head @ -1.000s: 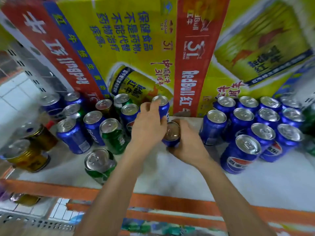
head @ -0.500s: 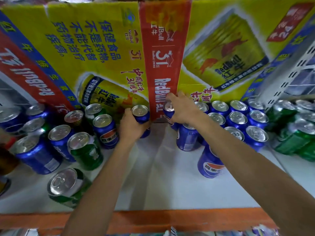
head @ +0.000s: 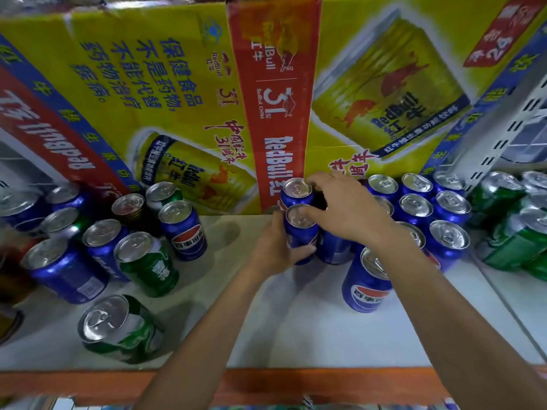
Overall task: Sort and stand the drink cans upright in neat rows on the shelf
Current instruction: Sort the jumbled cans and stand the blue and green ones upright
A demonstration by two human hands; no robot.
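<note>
Orange strip is running along the front of the white shelf. A green drink can is sitting near it on the left, and a blue Pepsi can on the right. Farther in, mid-shelf, the left hand is wrapping round a blue drink can. This can is standing tall, silver top pointing up, just in front of another blue can. The right hand is reaching over both tops with fingers spread, gripping nothing. Rows of blue cans are standing on the right. A yellow and red cardboard box is filling the back, its inside hidden.
</note>
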